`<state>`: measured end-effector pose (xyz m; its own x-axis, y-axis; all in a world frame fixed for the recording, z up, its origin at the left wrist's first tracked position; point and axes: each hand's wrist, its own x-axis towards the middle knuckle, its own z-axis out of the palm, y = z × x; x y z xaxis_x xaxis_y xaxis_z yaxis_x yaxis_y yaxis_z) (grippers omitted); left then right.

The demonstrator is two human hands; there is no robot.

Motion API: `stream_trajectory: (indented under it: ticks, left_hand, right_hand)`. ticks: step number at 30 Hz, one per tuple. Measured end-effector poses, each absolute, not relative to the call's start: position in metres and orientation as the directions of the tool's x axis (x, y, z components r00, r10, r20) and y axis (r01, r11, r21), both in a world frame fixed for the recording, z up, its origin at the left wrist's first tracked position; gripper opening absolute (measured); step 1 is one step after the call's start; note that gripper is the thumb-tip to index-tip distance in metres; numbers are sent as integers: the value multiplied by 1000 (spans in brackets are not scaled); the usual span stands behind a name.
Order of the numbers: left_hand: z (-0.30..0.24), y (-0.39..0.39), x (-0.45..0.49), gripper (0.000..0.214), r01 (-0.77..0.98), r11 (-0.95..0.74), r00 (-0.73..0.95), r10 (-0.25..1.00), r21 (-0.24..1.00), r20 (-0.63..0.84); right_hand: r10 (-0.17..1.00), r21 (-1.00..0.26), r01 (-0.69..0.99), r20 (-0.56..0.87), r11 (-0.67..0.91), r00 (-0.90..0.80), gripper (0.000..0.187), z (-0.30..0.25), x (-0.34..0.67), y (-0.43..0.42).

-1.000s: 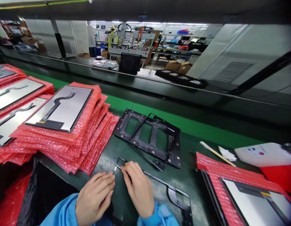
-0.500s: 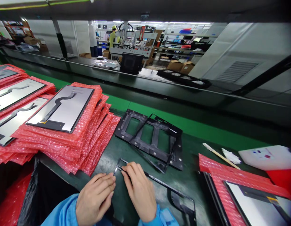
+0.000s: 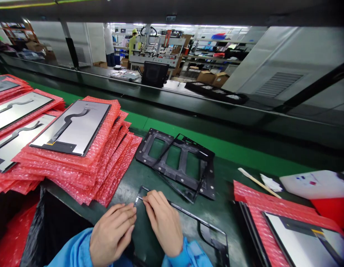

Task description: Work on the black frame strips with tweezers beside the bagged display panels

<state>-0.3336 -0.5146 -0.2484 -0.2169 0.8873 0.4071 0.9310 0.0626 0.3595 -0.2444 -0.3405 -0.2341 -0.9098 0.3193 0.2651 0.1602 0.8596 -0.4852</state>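
A thin black rectangular frame (image 3: 188,213) lies on the dark green bench in front of me. My left hand (image 3: 113,233) rests at its left short side, fingers pressed together on the edge. Just right of that corner, my right hand (image 3: 164,224) is closed in a pinch near the long bar. A small dark sliver shows at its fingertips; what it is I cannot make out. Behind the hands, a second thin black frame (image 3: 167,181) leans across a thick black fixture plate (image 3: 183,168) with rectangular openings. The near part of the first frame is hidden by my hands.
Display panels (image 3: 74,126) lie on stacked red bubble-wrap bags (image 3: 110,163) at left. At right are another panel (image 3: 297,241) on red wrap, a wooden-handled brush (image 3: 259,182) and a white bottle (image 3: 308,185). A black-lined bin (image 3: 57,211) stands front left.
The view has shifted very slightly. Both hands stay at the same corner of the frame, with barely any visible movement in the right fingers.
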Motion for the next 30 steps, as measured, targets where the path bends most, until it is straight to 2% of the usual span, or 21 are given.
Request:
stream_trajectory:
  ticks: [9,20,30]
  left_hand:
    - [-246,-514,-334,33,920,62,-239,871,386,430]
    - [-247,-514,-335,32,929,71,-225,888,363,402]
    - [-244,-515,-334,31,925,70,-235,878,374,416]
  right_hand:
    - [398,-654,108,314,749,-862,18,-232,-245,-333]
    - [501,-737,78,373,671,-781,13,-226,-242,-330]
    - [557,-759,78,399,646,-729,12,-227,-241,-325]
